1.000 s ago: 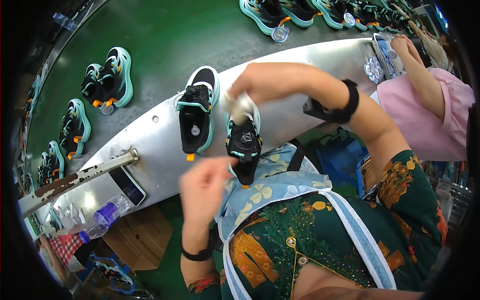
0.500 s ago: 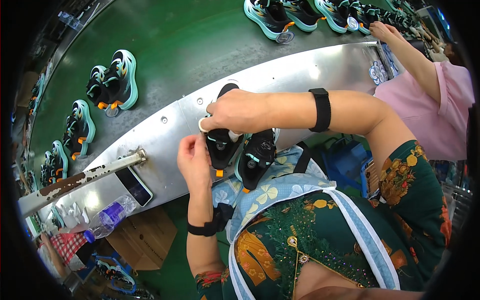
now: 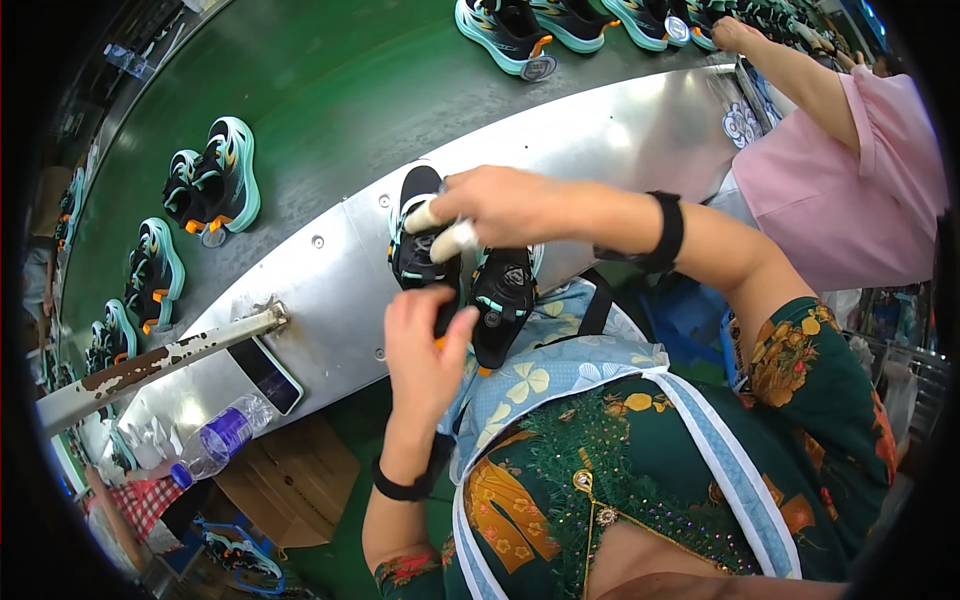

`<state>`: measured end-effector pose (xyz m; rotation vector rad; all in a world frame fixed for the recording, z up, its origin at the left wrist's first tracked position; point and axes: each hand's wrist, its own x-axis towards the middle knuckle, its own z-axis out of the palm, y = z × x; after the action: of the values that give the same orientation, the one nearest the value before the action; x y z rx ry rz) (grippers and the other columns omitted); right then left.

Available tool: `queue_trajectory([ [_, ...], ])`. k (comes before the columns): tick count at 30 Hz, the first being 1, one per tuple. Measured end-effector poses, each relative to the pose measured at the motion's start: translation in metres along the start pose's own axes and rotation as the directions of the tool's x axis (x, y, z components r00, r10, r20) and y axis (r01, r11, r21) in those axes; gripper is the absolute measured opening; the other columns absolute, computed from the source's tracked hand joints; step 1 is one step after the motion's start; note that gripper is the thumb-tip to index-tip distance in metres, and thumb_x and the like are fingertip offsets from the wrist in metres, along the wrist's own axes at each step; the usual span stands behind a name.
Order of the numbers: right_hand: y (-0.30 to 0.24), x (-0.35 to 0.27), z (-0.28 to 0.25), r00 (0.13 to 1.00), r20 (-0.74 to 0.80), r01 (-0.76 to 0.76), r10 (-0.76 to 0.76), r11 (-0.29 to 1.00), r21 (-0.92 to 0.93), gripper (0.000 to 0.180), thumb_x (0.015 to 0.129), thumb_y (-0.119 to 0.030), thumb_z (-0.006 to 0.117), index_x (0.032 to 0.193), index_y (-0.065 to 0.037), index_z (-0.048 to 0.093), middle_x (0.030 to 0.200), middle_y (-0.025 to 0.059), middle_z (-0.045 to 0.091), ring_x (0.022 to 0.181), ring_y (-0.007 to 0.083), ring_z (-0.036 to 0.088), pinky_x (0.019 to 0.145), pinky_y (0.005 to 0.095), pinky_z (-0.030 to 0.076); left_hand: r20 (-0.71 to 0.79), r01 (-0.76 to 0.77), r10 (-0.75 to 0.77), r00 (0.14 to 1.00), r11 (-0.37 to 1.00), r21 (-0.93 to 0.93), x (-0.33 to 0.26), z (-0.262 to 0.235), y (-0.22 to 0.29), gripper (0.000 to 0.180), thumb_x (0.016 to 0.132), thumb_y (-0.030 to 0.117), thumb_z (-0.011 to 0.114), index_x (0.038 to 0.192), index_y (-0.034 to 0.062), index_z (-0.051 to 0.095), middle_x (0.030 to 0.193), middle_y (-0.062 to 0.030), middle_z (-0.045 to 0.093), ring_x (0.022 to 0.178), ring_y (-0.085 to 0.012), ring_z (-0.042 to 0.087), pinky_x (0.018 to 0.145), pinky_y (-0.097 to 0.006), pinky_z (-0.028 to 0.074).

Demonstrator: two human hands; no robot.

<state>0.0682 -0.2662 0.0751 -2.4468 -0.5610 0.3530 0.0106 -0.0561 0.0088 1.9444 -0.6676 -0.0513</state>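
Observation:
Two black sneakers with mint trim lie side by side on the metal ledge, heels toward me. Over the left sneaker [image 3: 412, 262], my right hand [image 3: 505, 208] hovers at the laces, pale finger covers on two fingertips that are spread apart. My left hand [image 3: 425, 350] is at that sneaker's heel, thumb apart from the fingers, partly hiding the heel and its orange tab. Some motion blur softens both hands, and whether they touch the shoe is unclear. The right sneaker [image 3: 503, 305] rests beside it, untouched, its dark insole showing.
Beyond the metal ledge [image 3: 345, 270] runs a green conveyor belt [image 3: 330, 90] carrying pairs of sneakers [image 3: 212, 178]. A chipped metal bar [image 3: 180, 355], a phone [image 3: 266, 375] and a plastic bottle [image 3: 225, 435] are at left. A co-worker in a pink top [image 3: 830, 190] reaches across at right.
My right hand has shifted slightly right and lifted off the sneaker's middle, uncovering its toe and laces. My left hand has moved right, from beside the sneaker to over its heel.

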Motion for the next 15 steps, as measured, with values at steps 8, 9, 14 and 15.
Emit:
queue_trajectory([
  [8, -0.017, -0.080, -0.004, 0.987, 0.122, -0.112, 0.104, 0.992, 0.061, 0.036, 0.080, -0.018, 0.070, 0.115, -0.016, 0.067, 0.077, 0.0133, 0.051, 0.079, 0.0314, 0.057, 0.071, 0.0396, 0.046, 0.391, 0.452, -0.287, 0.875, 0.774, -0.444, 0.005, -0.037, 0.011, 0.015, 0.091, 0.009, 0.058, 0.093, -0.0026, 0.067, 0.086, -0.0078, 0.065, 0.074, -0.0104, 0.057, 0.064, -0.025, 0.046],
  [9, -0.015, -0.085, 0.009, 0.993, 0.021, -0.118, 0.118, 0.993, -0.016, 0.034, 0.080, -0.020, 0.070, 0.114, -0.015, 0.067, 0.075, 0.0120, 0.050, 0.076, 0.0302, 0.056, 0.069, 0.0394, 0.046, 0.475, 0.577, -0.352, 0.806, 0.645, -0.501, 0.010, -0.049, 0.007, 0.015, 0.092, 0.010, 0.057, 0.094, -0.0015, 0.067, 0.085, -0.0054, 0.065, 0.073, -0.0079, 0.056, 0.064, -0.022, 0.044],
  [14, -0.023, -0.090, 0.011, 0.982, -0.032, -0.189, 0.187, 0.980, -0.069, 0.034, 0.082, -0.030, 0.068, 0.112, -0.015, 0.066, 0.085, 0.0153, 0.057, 0.083, 0.0340, 0.060, 0.074, 0.0423, 0.047, -0.045, 0.248, -0.281, 0.959, 0.904, -0.349, 0.036, -0.028, -0.018, 0.012, 0.088, 0.010, 0.061, 0.097, 0.0037, 0.066, 0.086, -0.0024, 0.061, 0.076, -0.0118, 0.052, 0.069, -0.025, 0.042],
  [15, -0.024, -0.088, 0.004, 0.986, 0.053, -0.156, 0.156, 0.988, -0.006, 0.037, 0.081, -0.032, 0.069, 0.112, -0.012, 0.065, 0.084, 0.0151, 0.058, 0.083, 0.0336, 0.060, 0.071, 0.0425, 0.048, 0.071, 0.183, -0.171, 0.983, 0.951, -0.251, 0.034, -0.022, -0.022, 0.012, 0.085, 0.008, 0.063, 0.096, 0.0051, 0.066, 0.087, -0.0033, 0.061, 0.081, -0.0153, 0.053, 0.072, -0.027, 0.043],
])
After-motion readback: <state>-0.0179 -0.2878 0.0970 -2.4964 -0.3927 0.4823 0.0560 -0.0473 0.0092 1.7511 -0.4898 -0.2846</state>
